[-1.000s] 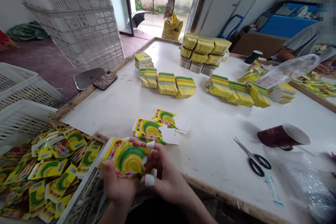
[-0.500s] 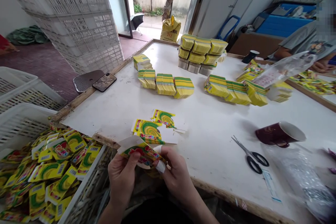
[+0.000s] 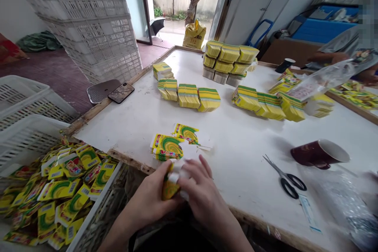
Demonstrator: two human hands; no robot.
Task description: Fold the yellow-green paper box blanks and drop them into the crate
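Note:
My left hand (image 3: 153,193) is closed round a small yellow crayon box (image 3: 170,189), held at the table's near edge. From the right, my right hand (image 3: 201,187) meets the same box, its fingers bent over the white end flaps and partly blurred; white wrapping shows on a finger. Just beyond the hands, flat unfolded yellow and green crayon cartons (image 3: 167,146) lie overlapping on the white table (image 3: 236,165). On the left, a white plastic crate (image 3: 97,208) holds many folded yellow crayon boxes (image 3: 59,191).
Bundled carton stacks (image 3: 189,96) stand mid-table, with more stacks (image 3: 230,61) behind. To the right are scissors (image 3: 285,179), a maroon mug (image 3: 317,153) and a clear plastic bag (image 3: 339,204). A phone (image 3: 121,92) lies at the left edge. Another person's arm (image 3: 330,59) is at far right.
The carton, spread flatter between both hands before, is now a box shape upright in my left hand. My right hand has moved over its top end. The other person's arm has shifted.

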